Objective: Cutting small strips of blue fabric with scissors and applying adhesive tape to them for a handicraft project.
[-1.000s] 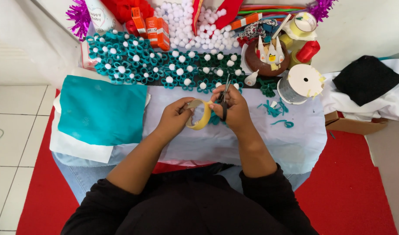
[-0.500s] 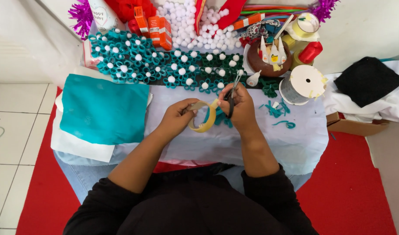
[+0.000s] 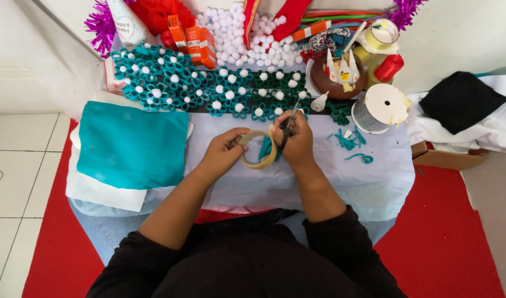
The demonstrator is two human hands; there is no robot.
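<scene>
While left hand (image 3: 222,154) grips one tape roll (image 3: 259,150), right hand (image 3: 297,140) clasps one scissors (image 3: 287,122).

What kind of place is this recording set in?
Probably a home craft corner, worked at floor level. A low cloth-covered table is crowded with teal paper flowers, white pom-poms and a ribbon spool, while the hands hold a tape roll and scissors.

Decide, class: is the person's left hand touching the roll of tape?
Touching. The head view shows the left hand with its fingers wrapped round the rim of the tape roll, no gap between them.
</scene>
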